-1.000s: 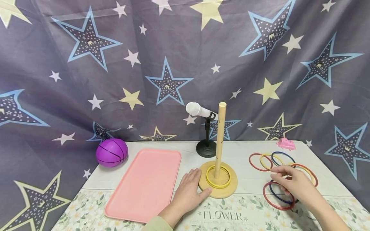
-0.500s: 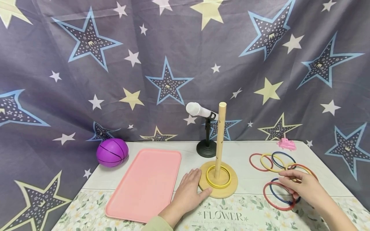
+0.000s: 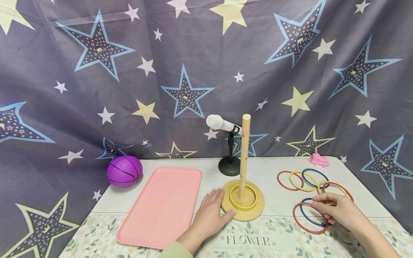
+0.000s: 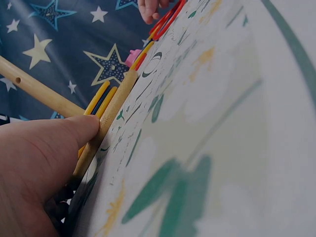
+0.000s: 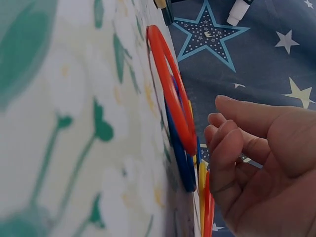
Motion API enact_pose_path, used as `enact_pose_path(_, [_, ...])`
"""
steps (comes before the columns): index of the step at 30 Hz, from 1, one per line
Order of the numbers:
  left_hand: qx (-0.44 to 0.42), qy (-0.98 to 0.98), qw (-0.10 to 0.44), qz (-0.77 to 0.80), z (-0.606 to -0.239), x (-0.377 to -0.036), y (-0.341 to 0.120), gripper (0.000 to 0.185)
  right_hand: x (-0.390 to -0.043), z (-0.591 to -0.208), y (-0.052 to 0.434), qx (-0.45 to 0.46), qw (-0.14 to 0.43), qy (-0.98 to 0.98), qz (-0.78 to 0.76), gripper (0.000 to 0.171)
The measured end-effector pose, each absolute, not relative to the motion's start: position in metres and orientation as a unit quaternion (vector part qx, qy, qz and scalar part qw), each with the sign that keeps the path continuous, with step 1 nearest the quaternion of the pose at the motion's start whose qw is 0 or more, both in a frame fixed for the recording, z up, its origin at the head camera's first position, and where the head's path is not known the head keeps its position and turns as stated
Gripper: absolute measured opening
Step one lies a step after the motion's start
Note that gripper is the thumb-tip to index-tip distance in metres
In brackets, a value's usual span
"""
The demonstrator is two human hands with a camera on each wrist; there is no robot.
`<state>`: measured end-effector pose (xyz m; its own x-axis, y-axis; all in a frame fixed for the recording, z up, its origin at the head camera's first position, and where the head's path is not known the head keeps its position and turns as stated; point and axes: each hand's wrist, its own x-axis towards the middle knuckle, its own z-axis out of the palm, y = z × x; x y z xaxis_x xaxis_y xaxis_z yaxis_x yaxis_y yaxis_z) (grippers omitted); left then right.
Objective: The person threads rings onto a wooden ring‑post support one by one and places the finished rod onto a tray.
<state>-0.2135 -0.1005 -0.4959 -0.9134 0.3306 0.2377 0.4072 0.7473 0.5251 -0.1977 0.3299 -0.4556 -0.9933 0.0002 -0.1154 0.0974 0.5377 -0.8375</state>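
Note:
A wooden ring-toss stand [image 3: 244, 157] stands upright, with yellow rings [image 3: 243, 208] round its pole on the base. Between them a dark blue ring [image 4: 102, 102] shows in the left wrist view. My left hand [image 3: 210, 214] rests at the base's left edge, thumb touching the wood [image 4: 104, 124]. On the right, my right hand [image 3: 338, 209] hovers with loosely bent fingers beside a red ring [image 5: 157, 47] lying partly over a blue ring [image 5: 177, 140]. No ring shows between its fingers, which look apart from both rings in the right wrist view.
More rings overlap behind my right hand, among them a red one [image 3: 278, 181] and a blue one [image 3: 314, 169]. A pink toy [image 3: 318, 160] sits farther back. A microphone [image 3: 222, 123] stands behind the pole; a pink tray [image 3: 161, 204] and purple ball [image 3: 124, 171] lie left.
My right hand has drawn back a little to the right and nearer, from the far rings to the near red and blue pair. My left hand has stayed on the base.

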Motion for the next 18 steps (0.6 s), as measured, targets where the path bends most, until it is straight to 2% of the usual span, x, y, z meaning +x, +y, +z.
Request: enact_pose_path(18, [-0.196, -0.932, 0.067, -0.298, -0.4946, -0.2128, -0.0994, 0.088, -0.1982, -0.4616, 0.3345, 0.035, 0.075, 0.872, -0.482, 0.039])
